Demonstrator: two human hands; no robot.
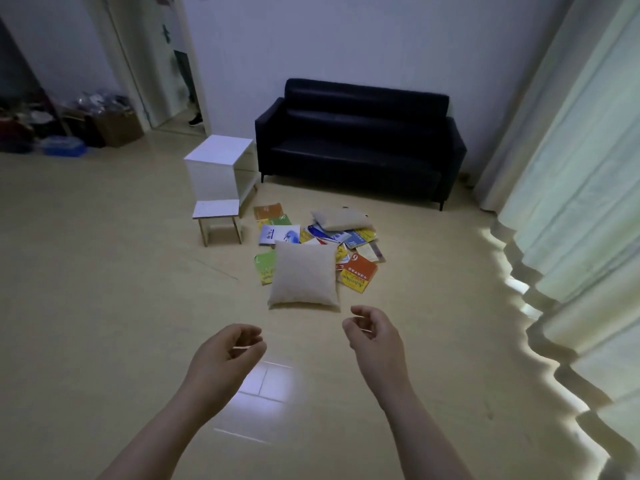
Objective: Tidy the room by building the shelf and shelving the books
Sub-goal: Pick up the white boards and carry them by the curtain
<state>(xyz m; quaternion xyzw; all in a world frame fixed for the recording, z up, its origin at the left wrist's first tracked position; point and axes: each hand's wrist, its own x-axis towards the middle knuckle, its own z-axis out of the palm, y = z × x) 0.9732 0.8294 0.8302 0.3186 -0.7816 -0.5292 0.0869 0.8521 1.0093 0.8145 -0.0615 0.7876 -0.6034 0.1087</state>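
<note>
Several colourful books (357, 271) lie scattered on the floor in front of the sofa. Two beige cushions rest on the pile: a large one (304, 280) at the near side, a smaller one (341, 219) at the far side. A white open-sided shelf box (219, 168) stands left of the books, with a small white shelf piece on legs (217, 218) in front of it. My left hand (225, 355) and my right hand (375, 336) hang in the air short of the large cushion, fingers loosely curled, holding nothing.
A dark sofa (356, 140) stands against the far wall. Pale curtains (571, 202) run down the right side. Boxes and clutter (69, 129) fill the far left corner beside a doorway, where a person's leg (192, 98) shows. The floor is pale tile.
</note>
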